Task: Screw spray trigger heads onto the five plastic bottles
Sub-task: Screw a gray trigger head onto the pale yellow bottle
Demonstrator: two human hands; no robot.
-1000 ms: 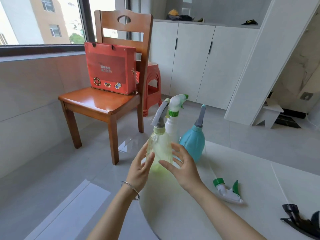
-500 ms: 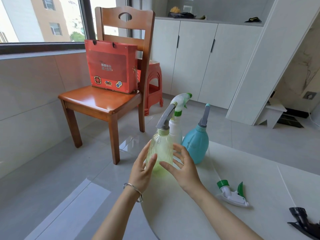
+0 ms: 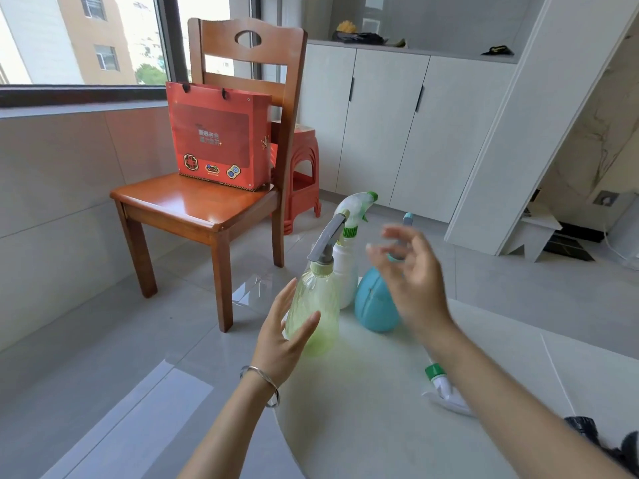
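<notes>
Up off the green bottle [image 3: 318,305] comes the right hand [image 3: 411,281], which half a second ago flanked it together with the left. It now hangs blurred at the bottle's 2 o'clock, in front of the teal bottle [image 3: 373,309], fingers spread and loosely bent, holding nothing. The left hand [image 3: 281,340] stays at 8 o'clock, fingers straight and thumb lying across the lower wall. From my feed I cannot tell whether it actually touches.

The green bottle stands upright on the table [image 3: 363,426], grey trigger head [image 3: 326,242] on its neck. The white bottle [image 3: 345,271], also capped, stands just behind at 1 o'clock. A loose trigger head [image 3: 444,387] with a green collar lies at 4 o'clock, partly hidden by the right forearm. A black trigger head [image 3: 594,433] sits farther out the same way.

My worry is the rim. The table's edge curves just beside the green bottle at 9 o'clock, with bare floor below and the chair [image 3: 193,202] beyond. A careless brush from the left hand could send this light-looking bottle over. A sweep of the right forearm could skid the loose head or topple the teal bottle. Open tabletop lies from 3 to 6 o'clock, and I would steer the work there.
</notes>
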